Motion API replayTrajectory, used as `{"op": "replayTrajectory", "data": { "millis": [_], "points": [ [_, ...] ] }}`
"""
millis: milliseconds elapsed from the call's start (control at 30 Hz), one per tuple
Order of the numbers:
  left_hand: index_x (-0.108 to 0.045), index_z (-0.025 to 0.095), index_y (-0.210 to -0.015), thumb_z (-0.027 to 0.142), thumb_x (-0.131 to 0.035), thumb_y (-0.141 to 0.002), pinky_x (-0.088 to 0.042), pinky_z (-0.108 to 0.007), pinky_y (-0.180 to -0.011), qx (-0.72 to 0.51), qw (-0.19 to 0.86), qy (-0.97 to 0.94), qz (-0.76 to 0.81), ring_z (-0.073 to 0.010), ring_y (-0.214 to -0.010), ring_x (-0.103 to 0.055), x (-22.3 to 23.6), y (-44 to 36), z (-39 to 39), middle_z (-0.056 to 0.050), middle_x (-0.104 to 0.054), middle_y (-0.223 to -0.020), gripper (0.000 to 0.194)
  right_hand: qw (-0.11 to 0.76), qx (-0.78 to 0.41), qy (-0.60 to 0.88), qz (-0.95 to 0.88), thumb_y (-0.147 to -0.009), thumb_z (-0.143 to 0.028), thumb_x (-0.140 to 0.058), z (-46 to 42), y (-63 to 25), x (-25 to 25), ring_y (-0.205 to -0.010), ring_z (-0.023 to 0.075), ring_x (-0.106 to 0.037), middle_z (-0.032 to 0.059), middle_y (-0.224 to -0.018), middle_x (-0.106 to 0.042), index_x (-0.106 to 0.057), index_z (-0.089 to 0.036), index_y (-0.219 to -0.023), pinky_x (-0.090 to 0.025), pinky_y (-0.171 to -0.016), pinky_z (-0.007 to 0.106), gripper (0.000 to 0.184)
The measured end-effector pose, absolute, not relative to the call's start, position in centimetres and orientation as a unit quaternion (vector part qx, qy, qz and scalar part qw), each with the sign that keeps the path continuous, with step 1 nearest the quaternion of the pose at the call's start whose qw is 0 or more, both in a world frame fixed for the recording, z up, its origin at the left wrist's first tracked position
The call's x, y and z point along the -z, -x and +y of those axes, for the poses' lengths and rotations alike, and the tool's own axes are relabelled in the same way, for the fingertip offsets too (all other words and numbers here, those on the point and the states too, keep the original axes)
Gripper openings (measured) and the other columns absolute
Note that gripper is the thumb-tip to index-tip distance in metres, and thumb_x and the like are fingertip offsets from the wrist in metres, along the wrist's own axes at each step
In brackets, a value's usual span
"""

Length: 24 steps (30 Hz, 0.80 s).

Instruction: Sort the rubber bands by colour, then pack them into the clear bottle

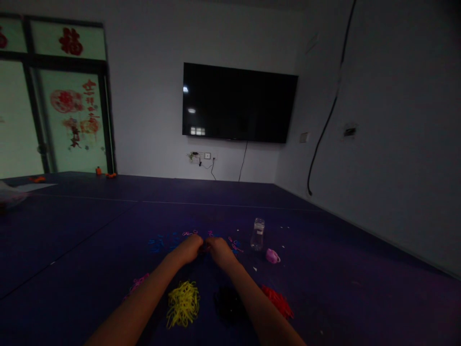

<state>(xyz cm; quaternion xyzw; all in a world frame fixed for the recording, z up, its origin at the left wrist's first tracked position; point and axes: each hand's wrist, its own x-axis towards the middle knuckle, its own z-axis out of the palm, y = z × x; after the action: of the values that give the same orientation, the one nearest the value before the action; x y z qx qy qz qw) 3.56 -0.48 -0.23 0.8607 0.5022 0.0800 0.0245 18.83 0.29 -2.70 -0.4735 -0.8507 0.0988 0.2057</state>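
Note:
My left hand (pixel 192 246) and my right hand (pixel 219 250) meet over the dark blue surface. Their fingers are closed and bent inward; whatever they pinch is hidden and too dark to make out. Around them lie loose blue bands (pixel 157 244) and pink bands (pixel 236 247), thin small loops. Under my forearms sits a pile of yellow rubber bands (pixel 183 303), with a black pile (pixel 230 303) to its right. A red pile (pixel 279 302) shows beyond my right forearm, and a pink pile (pixel 139 283) is partly covered by my left forearm.
A clear bottle (pixel 257 234) stands uncapped to the right, with a pink lid-like piece (pixel 272 256) beside it. White scraps (pixel 255 269) lie nearby. Orange objects (pixel 111 175) sit at the far left edge. A television (pixel 239 103) hangs on the wall, and a black cable (pixel 326 125) dangles at right.

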Motion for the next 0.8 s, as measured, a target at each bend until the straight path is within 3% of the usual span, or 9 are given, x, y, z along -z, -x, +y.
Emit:
{"op": "replayTrajectory", "data": {
  "millis": [500, 800],
  "points": [
    [-0.062, 0.015, -0.095, 0.001, -0.044, -0.077, -0.043, -0.029, -0.085, -0.08, 0.027, -0.872, 0.483, -0.0219, -0.101, -0.06, 0.7, -4.1, -1.4, -0.014, -0.066, -0.106, 0.029, 0.148, -0.03, 0.469, -0.87, -0.074, -0.001, -0.04, 0.2, -18.6, 2.8, -0.1, 0.0198, -0.057, 0.013, -0.103, -0.063, -0.057, -0.013, -0.1, -0.038, -0.081, 0.027, 0.034],
    [-0.064, 0.015, -0.084, 0.006, -0.049, -0.077, -0.046, -0.024, -0.068, -0.055, 0.053, -0.871, 0.484, -0.0206, -0.084, -0.065, 0.2, -3.9, -1.1, -0.011, -0.069, -0.089, 0.019, 0.194, -0.075, 0.47, -0.858, -0.067, 0.002, -0.042, 0.4, -18.9, 2.6, -0.093, 0.0176, -0.057, 0.0087, -0.095, -0.064, -0.057, -0.015, -0.101, -0.038, -0.076, 0.024, 0.041]
  ]
}}
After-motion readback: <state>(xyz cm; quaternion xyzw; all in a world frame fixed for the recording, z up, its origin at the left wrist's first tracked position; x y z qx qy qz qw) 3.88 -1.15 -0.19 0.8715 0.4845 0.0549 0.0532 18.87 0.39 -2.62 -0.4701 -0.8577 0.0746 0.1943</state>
